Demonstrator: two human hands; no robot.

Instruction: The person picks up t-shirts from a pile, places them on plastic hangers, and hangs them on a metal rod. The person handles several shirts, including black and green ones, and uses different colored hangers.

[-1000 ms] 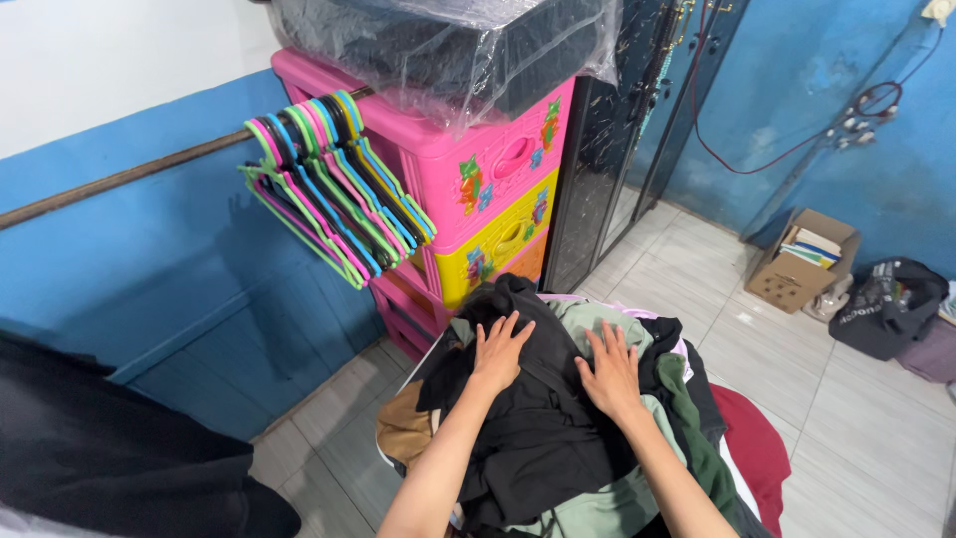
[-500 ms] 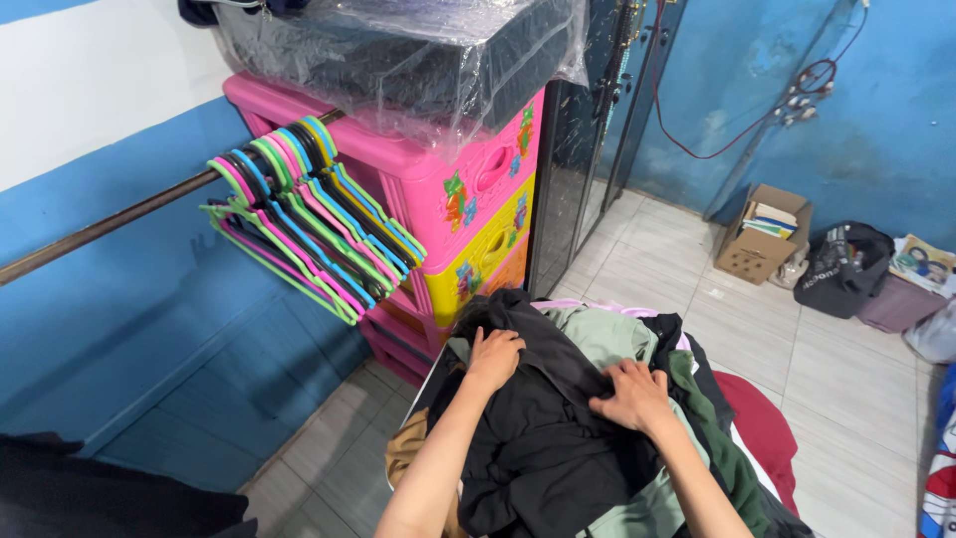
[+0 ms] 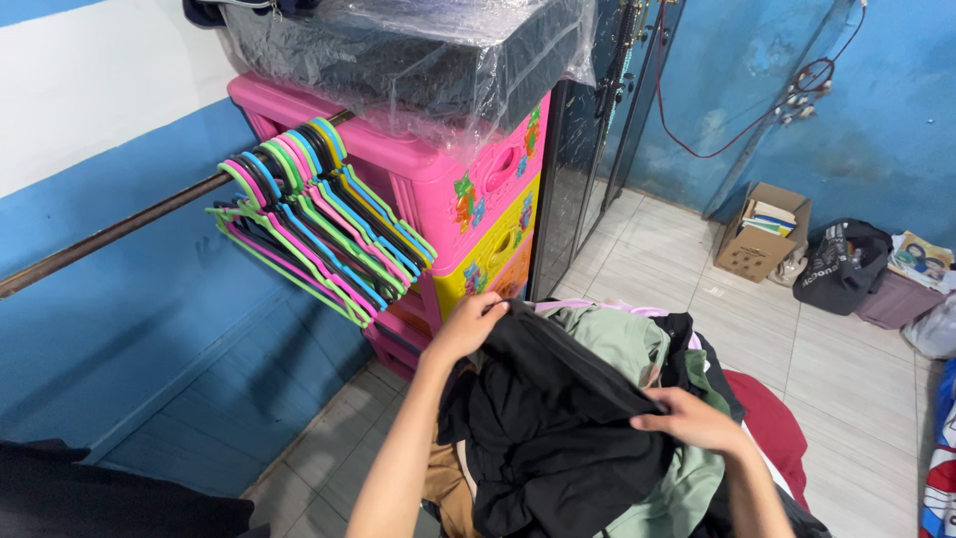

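Tiled floor (image 3: 687, 299) open to the right | both hands, left (image 3: 466, 324) & right (image 3: 694, 420), gripping black garment (image 3: 558, 418) edge atop clothes pile (image 3: 637, 349)

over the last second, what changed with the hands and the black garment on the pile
Both hands went from lying flat on the black fabric garment to gripping it. The left hand pulled its edge up and left, towards the colourful plastic hangers; the right hand drew the other edge right, stretching the cloth taut. The pile of clothes, pink plastic drawers and cardboard box stayed put.
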